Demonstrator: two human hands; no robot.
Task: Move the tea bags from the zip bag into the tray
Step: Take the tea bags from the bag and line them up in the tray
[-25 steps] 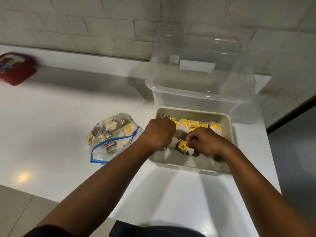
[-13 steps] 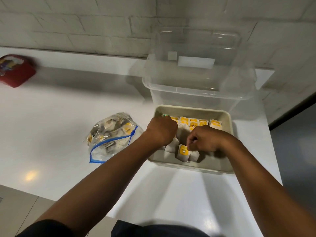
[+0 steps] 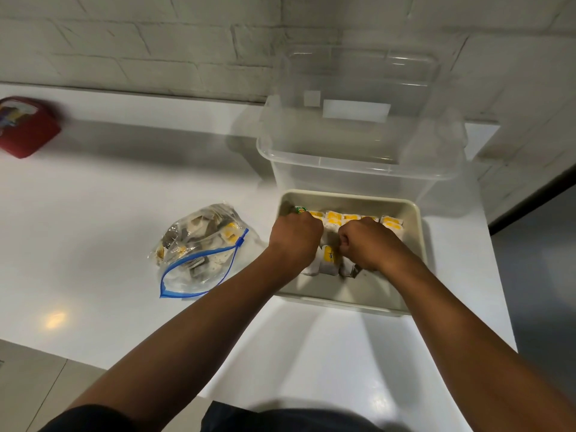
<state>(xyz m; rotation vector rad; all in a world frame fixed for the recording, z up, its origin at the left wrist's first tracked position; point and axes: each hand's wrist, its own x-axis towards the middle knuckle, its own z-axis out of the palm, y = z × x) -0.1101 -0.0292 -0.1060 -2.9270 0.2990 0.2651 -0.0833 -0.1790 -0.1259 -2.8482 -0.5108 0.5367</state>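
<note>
Two hands, both mine, are down inside the beige tray (image 3: 414, 232) at centre right of the frame. My left hand (image 3: 294, 236) sits at the tray's left side with fingers curled under, knuckles up; the fingertips are hidden beneath the hand, so I cannot tell what, if anything, they hold. My right hand (image 3: 366, 241) is just beside it, fingers likewise curled down among the tea bags (image 3: 330, 255), and its grip is equally concealed.

Tea bags in white and yellow wrappers stand in a row along the tray's far side, with a few more between and below my hands. One packet with a green end (image 3: 300, 209) shows at the upper left corner of the tray; its label is too small to read. Several bags are covered by my hands.

Left of the tray, apart from it, the zip bag (image 3: 199, 254) lies on the white counter (image 3: 109, 213), its blue-edged mouth open toward the lower left. More tea bags remain inside, blurred through the plastic.

Behind the tray stands a clear plastic bin (image 3: 358, 151). At upper left, a red container (image 3: 25, 126) is cut off by the frame edge and blurred.
</note>
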